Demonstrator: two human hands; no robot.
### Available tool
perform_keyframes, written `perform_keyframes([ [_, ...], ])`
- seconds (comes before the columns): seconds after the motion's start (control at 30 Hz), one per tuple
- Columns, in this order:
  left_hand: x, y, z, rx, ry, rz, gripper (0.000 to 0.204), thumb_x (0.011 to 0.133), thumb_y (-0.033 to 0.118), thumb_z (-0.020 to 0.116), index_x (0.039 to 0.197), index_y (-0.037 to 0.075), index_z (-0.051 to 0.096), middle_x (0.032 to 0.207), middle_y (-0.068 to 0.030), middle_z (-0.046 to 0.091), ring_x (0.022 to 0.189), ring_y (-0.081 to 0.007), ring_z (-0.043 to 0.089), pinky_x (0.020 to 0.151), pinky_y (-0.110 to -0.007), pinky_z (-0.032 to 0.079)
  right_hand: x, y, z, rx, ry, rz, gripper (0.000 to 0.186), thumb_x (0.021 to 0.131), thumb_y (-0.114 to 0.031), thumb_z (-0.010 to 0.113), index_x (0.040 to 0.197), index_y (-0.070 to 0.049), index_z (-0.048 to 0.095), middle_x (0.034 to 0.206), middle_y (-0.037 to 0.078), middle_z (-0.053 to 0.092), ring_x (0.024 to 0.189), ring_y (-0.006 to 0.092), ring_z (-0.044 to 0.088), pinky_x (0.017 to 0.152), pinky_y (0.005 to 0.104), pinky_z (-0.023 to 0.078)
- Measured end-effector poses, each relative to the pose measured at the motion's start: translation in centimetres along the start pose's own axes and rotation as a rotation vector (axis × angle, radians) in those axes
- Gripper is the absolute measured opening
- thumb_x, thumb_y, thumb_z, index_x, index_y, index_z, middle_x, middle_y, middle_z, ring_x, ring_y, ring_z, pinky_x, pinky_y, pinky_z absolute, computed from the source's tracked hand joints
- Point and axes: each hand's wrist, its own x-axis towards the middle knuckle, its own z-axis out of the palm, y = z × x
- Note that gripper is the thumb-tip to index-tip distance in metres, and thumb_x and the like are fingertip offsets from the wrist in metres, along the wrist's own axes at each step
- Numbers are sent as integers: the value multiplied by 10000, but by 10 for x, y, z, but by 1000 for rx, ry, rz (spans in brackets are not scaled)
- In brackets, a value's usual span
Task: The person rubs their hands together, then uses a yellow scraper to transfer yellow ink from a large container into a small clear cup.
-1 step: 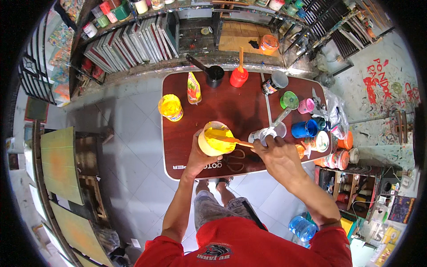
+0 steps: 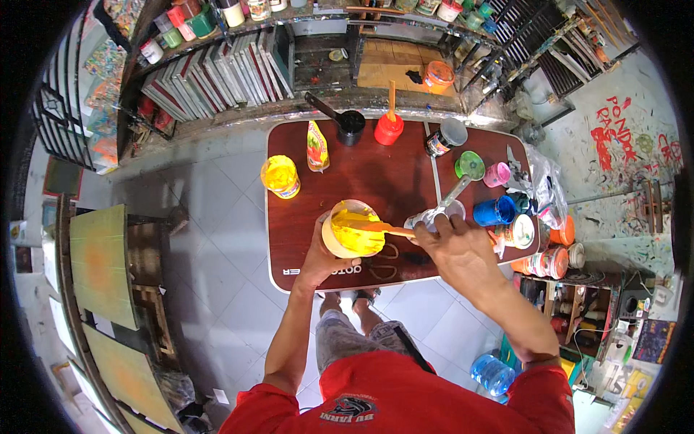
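My left hand (image 2: 322,257) is wrapped round a pale plastic tub (image 2: 337,241) of thick yellow paint (image 2: 359,237), tilted over the near part of the dark red table (image 2: 303,210). In my right hand (image 2: 459,253) is an orange spatula (image 2: 390,229), its blade in the paint and partly coated yellow. To the left stands an open tub of yellow-orange paint (image 2: 280,177). Behind it is a yellow and red pouch (image 2: 316,148). A white container (image 2: 419,219) lies partly hidden beyond my right hand, beside a ladle (image 2: 459,186) with a pale handle.
Along the table's far side stand a black pot with a handle (image 2: 350,127), a red pot with a stick (image 2: 389,129) and a grey-lidded jar (image 2: 453,132). Blue (image 2: 495,211) and pink (image 2: 497,173) tubs sit at right. Framed screens (image 2: 224,72) lean beyond the table; a water bottle (image 2: 494,374) is on the floor.
The whole view has shifted slightly. My right hand and the spatula have moved very little; both hands keep their holds on the tub and the spatula.
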Motion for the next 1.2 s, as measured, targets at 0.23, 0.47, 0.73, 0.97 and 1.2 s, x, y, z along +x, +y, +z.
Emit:
perform_keyframes([
  [0.23,-32,46,30,-437,-138,-67,1005,733,280,808,1548,115,244,1504,-87,412,1413,-265,404,1160,-419,383,-15,12,-43,-51,120,-80,267,803,-166,624,1053,-82,666,844,51,579,800,203,615,648,343,516],
  [0.47,-41,70,89,-964,65,-107,656,995,559,357,1453,95,435,1444,-136,507,1342,-308,492,1098,-487,436,-40,6,-60,-84,194,-136,295,788,-173,617,1057,-65,669,849,35,554,817,205,583,655,338,491],
  [0.73,-53,89,126,-846,4,-205,631,1018,609,319,1409,135,465,1437,-74,516,1315,-279,508,1140,-497,377,-47,6,-68,-161,290,-206,229,795,-205,603,957,-48,648,812,34,538,813,191,544,659,319,409],
  [0.97,-65,69,127,-255,-54,-40,625,1004,562,429,1473,153,373,1480,-71,467,1342,-275,475,1154,-489,358,-54,6,-66,-176,359,-266,217,800,-222,598,931,-55,643,808,46,554,802,198,530,663,336,381],
  [1.2,-79,60,110,-810,-15,-178,639,990,609,289,1418,163,454,1392,-68,548,1215,-256,576,914,-432,531,-80,-8,-65,-97,288,-253,294,823,-209,597,1042,-17,639,836,72,563,824,220,548,666,344,414],
])
